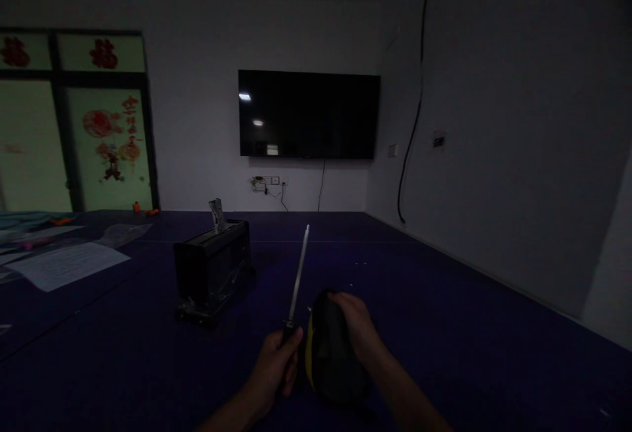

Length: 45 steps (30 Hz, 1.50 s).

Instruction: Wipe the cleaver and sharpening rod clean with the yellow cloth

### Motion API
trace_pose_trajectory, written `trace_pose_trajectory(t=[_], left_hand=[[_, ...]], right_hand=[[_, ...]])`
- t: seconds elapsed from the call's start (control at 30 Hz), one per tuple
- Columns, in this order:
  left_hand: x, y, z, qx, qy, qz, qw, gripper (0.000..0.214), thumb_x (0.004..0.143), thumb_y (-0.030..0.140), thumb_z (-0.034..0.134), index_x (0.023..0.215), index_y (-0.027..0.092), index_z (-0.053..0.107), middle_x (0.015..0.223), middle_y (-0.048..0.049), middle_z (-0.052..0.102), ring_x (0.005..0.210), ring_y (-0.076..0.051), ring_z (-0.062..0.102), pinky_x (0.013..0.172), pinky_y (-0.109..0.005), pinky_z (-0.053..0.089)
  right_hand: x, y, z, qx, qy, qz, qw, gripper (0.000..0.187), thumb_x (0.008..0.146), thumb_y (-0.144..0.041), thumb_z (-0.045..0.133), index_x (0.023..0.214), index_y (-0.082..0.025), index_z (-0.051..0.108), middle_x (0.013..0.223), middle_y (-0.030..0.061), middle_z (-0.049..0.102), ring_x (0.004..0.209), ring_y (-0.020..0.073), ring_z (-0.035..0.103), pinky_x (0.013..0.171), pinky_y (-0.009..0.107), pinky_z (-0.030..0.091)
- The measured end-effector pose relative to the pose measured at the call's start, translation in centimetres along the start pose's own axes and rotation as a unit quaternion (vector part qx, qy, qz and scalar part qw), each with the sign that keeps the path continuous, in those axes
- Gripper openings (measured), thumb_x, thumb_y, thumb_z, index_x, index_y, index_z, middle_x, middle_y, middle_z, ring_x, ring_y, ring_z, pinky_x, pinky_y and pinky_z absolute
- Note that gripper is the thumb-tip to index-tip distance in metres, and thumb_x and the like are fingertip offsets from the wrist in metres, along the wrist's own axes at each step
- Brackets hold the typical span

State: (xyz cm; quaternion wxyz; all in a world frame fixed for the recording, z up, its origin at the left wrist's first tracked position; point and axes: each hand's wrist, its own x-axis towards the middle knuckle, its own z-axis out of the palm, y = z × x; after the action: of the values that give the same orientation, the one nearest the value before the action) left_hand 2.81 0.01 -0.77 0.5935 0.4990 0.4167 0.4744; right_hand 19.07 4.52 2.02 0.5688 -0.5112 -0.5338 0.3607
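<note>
My left hand (277, 365) is closed around the dark handle of a screwdriver (299, 272), whose long metal shaft points up and away from me. Just to its right, my right hand (359, 325) grips the upper edge of a dark pouch (336, 353) with a yellow strip along its left side. The pouch stands close beside the screwdriver handle. Its contents are hidden. In the dim light, finer details of both things are hard to make out.
On the blue table (148, 366) stands a black box-shaped appliance (212, 267), a patterned strip jutting from its top. Papers (69, 264) and clear plastic (123, 234) lie at left, small orange things (145, 209) behind. A black cable (412, 135) hangs at right; a television (309, 114) is on the wall.
</note>
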Motion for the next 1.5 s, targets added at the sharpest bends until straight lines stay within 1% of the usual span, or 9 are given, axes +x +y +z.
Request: trace_pose_trajectory(t=[0.17, 0.33, 0.5, 0.6, 0.73, 0.83, 1.03, 1.3, 1.5], left_hand=[[-0.1, 0.0, 0.1, 0.001, -0.025, 0.019, 0.999, 0.059, 0.056, 0.076, 0.055, 0.052, 0.019, 0.042, 0.029, 0.0079, 0.035, 0.022, -0.005, 0.028, 0.027, -0.017, 0.018], [-0.6, 0.0, 0.3, 0.002, -0.042, 0.013, 0.999, 0.059, 0.055, 0.077, 0.055, 0.052, 0.018, 0.044, 0.028, 0.0072, 0.036, 0.021, -0.005, 0.029, 0.026, -0.017, 0.017], [-2.1, 0.1, 1.3, -0.013, -0.081, 0.008, 0.997, 0.058, 0.057, 0.075, 0.055, 0.054, 0.018, 0.044, 0.029, 0.0074, 0.037, 0.021, -0.005, 0.029, 0.027, -0.017, 0.017], [-2.6, 0.0, 1.7, -0.013, -0.085, -0.001, 0.996, 0.057, 0.057, 0.074, 0.056, 0.057, 0.018, 0.045, 0.030, 0.0074, 0.038, 0.022, -0.005, 0.029, 0.027, -0.017, 0.018], [-2.2, -0.2, 1.5, -0.008, -0.051, 0.014, 0.999, 0.058, 0.057, 0.076, 0.055, 0.056, 0.018, 0.045, 0.030, 0.0072, 0.038, 0.022, -0.005, 0.029, 0.027, -0.017, 0.019], [-1.3, -0.2, 0.9, 0.002, -0.018, 0.019, 1.000, 0.060, 0.056, 0.077, 0.054, 0.055, 0.018, 0.044, 0.030, 0.0073, 0.037, 0.023, -0.005, 0.030, 0.027, -0.017, 0.019], [-0.2, -0.7, 0.1, 0.026, -0.003, 0.022, 0.999, 0.063, 0.051, 0.079, 0.054, 0.057, 0.018, 0.045, 0.032, 0.0077, 0.038, 0.023, -0.004, 0.030, 0.027, -0.017, 0.021], [0.1, -1.5, 0.0, 0.050, -0.013, 0.037, 0.998, 0.063, 0.051, 0.080, 0.053, 0.058, 0.017, 0.046, 0.033, 0.0076, 0.038, 0.023, -0.005, 0.031, 0.027, -0.018, 0.022], [0.0, -1.4, 0.1, 0.053, -0.021, 0.044, 0.997, 0.063, 0.054, 0.080, 0.050, 0.061, 0.017, 0.048, 0.032, 0.0080, 0.038, 0.022, -0.006, 0.031, 0.027, -0.018, 0.020]], right_hand=[[-0.7, 0.1, 0.9, 0.122, -0.014, 0.052, 0.991, 0.033, 0.062, -0.051, 0.062, 0.060, -0.019, 0.055, 0.053, -0.0021, 0.054, 0.050, 0.0143, 0.050, 0.049, 0.025, 0.039], [-0.7, -0.1, 1.1, 0.111, 0.010, 0.052, 0.992, 0.031, 0.056, -0.046, 0.069, 0.052, -0.018, 0.055, 0.046, -0.0040, 0.049, 0.046, 0.0118, 0.045, 0.045, 0.023, 0.032], [-1.5, -0.7, 1.6, 0.145, -0.018, 0.098, 0.984, 0.030, 0.060, -0.045, 0.066, 0.055, -0.018, 0.057, 0.046, -0.0019, 0.054, 0.044, 0.0134, 0.049, 0.046, 0.025, 0.037], [-2.0, -1.6, 1.9, 0.208, -0.087, 0.156, 0.962, 0.028, 0.065, -0.044, 0.062, 0.058, -0.017, 0.058, 0.052, 0.0016, 0.060, 0.049, 0.0159, 0.055, 0.054, 0.028, 0.044], [-2.0, -2.8, 1.8, 0.295, -0.210, 0.228, 0.904, 0.031, 0.075, -0.040, 0.048, 0.064, -0.016, 0.063, 0.059, 0.0053, 0.065, 0.058, 0.0178, 0.061, 0.067, 0.030, 0.047], [-1.9, -3.3, 1.8, 0.305, -0.247, 0.217, 0.894, 0.029, 0.074, -0.032, 0.044, 0.066, -0.015, 0.066, 0.061, 0.0053, 0.067, 0.058, 0.0174, 0.062, 0.066, 0.029, 0.046], [-2.7, -2.6, 2.6, 0.273, -0.268, 0.117, 0.916, 0.025, 0.052, -0.018, 0.063, 0.076, -0.016, 0.070, 0.063, 0.0029, 0.068, 0.053, 0.0156, 0.059, 0.058, 0.027, 0.044], [-3.2, -1.5, 2.8, 0.206, -0.245, 0.082, 0.944, 0.031, 0.054, -0.034, 0.077, 0.077, -0.014, 0.070, 0.061, 0.0014, 0.067, 0.052, 0.0133, 0.058, 0.057, 0.026, 0.043], [-3.5, -1.1, 3.3, 0.199, -0.258, 0.101, 0.940, 0.038, 0.057, -0.044, 0.075, 0.079, -0.014, 0.069, 0.059, 0.0015, 0.065, 0.050, 0.0137, 0.057, 0.053, 0.025, 0.040]])
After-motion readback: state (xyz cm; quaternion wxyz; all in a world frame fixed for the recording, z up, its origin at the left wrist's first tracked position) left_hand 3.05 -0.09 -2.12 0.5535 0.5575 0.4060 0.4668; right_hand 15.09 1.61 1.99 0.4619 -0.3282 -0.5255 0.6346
